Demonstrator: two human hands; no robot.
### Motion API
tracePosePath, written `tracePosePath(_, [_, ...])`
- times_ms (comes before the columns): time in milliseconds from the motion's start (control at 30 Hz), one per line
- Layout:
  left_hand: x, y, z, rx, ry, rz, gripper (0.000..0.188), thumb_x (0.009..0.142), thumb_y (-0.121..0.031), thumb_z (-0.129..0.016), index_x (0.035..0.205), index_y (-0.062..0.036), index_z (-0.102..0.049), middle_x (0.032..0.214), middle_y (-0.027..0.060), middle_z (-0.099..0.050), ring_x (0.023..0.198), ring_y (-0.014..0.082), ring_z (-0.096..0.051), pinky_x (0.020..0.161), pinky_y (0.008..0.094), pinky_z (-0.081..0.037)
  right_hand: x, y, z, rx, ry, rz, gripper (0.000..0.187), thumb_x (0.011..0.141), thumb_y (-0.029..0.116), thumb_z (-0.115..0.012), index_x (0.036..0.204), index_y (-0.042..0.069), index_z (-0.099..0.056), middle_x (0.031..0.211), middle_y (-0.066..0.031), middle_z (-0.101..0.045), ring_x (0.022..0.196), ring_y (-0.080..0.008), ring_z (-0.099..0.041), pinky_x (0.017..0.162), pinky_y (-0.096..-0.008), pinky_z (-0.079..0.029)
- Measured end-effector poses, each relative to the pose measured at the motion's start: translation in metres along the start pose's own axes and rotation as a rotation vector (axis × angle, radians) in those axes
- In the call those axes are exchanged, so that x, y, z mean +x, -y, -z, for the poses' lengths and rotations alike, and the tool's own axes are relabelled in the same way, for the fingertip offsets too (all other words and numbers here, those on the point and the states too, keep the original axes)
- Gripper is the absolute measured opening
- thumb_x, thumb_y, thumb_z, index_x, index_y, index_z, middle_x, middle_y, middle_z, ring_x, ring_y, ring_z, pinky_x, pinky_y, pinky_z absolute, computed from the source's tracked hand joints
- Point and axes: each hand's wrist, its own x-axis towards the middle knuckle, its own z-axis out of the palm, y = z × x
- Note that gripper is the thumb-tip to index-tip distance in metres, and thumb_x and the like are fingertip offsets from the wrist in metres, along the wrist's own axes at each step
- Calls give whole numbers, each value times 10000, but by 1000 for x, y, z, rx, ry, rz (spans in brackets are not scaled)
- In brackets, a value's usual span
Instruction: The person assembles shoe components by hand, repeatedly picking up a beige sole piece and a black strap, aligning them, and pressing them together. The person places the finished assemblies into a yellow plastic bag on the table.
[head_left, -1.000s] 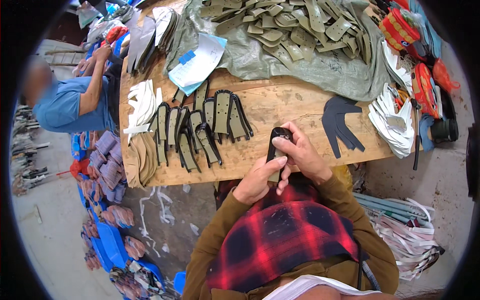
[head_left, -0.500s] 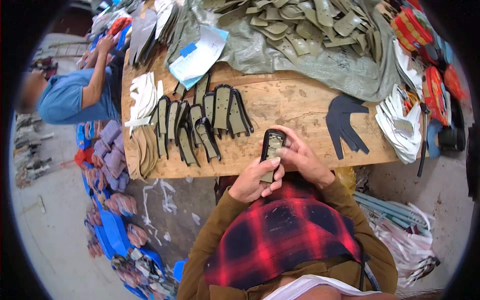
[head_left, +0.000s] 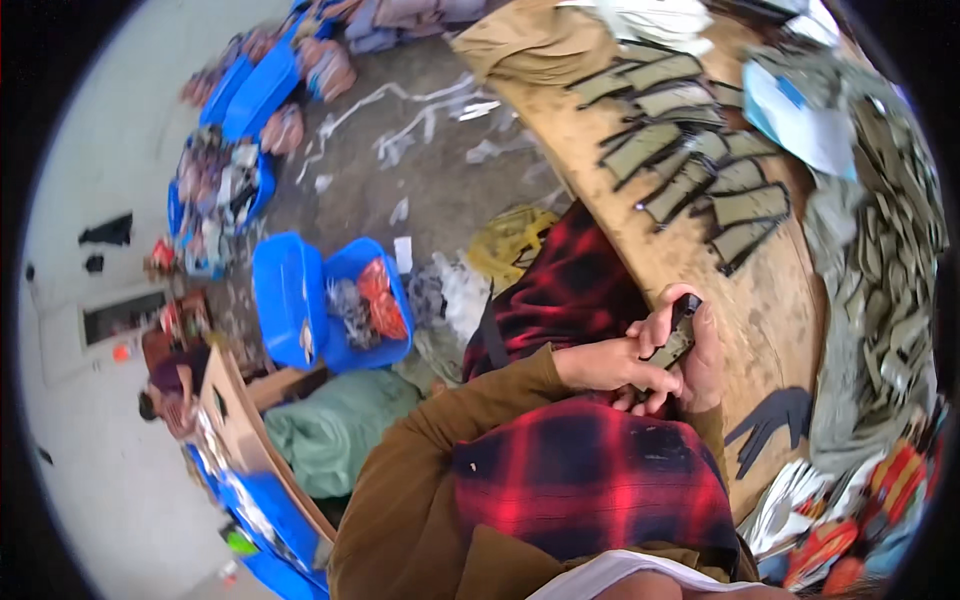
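Observation:
Both my hands are closed around one olive, narrow plate with black edging (head_left: 676, 346), held in front of my body by the table edge. From the left, my left hand (head_left: 612, 368) wraps its fingers over the plate's lower part. On the other side, my right hand (head_left: 706, 347) grips its edge. Fingers cover much of the plate, so only its upper end and part of its olive face show. Several similar black-edged olive pieces (head_left: 648, 150) lie in a group on the wooden table (head_left: 760, 300), beyond my hands.
A green-grey sheet (head_left: 838, 390) bears a heap of olive pieces (head_left: 888, 270). Dark cut pieces (head_left: 775, 425) lie near my right arm; tan sheets (head_left: 540, 45) lie at the far table end. Blue bins (head_left: 288, 300) and a green sack (head_left: 345, 430) stand left. Another person (head_left: 180, 390) is far left.
The view has swung round to the left, bringing the blue bins and green sack into sight. Both hands still hold the plate, and their fingers now cover more of it.

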Motion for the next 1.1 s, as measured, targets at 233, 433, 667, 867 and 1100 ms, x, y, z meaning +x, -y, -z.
tracePosePath(233, [-34, 24, 62, 44, -279, -316, 303, 1004, -273, -516, 1108, -10, -625, 900, 110, -690, 735, 148, -668, 625, 269, -551, 26, 26, 8, -435, -288, 34, 260, 965, 330, -553, 1044, 83, -565, 708, 6, -484, 584, -88, -471, 506, -239, -359])
tracePosePath(433, [-76, 95, 283, -495, -1260, -606, 98, 915, -195, -567, 875, -114, -605, 637, -12, -550, 508, 83, -477, 444, 243, -382, 14, 9, 23, -2031, -660, 409, 456, 868, 268, -722, 1234, 49, -560, 1103, -164, -634, 982, -329, -622, 832, -398, -485])
tracePosePath(667, [-1, 251, 404, -911, -1342, 14, 137, 910, -239, -593, 845, -118, -595, 679, 16, -535, 527, 150, -493, 487, 274, -417, 32, -20, 43, -2217, -767, 410, 541, 880, 309, -710, 1283, 1, -522, 1207, -213, -595, 1086, -396, -584, 930, -437, -459])
tracePosePath(867, [61, 332, 447, 151, -875, 159, 409, 940, -382, -535, 1136, -36, -630, 1159, 105, -601, 1070, 239, -537, 919, 367, -404, 46, -21, 32, -2236, -758, 228, 583, 927, 352, -635, 1345, -14, -457, 1297, -221, -518, 1196, -402, -497, 1009, -477, -383])
tracePosePath(1100, [70, 336, 474, 248, -785, 79, 381, 940, -316, -527, 1134, -29, -685, 1094, 100, -699, 1052, 237, -626, 959, 360, -438, 56, -18, 30, -2271, -707, 181, 573, 939, 324, -571, 1358, -23, -392, 1239, -221, -494, 1109, -368, -488, 976, -454, -375])
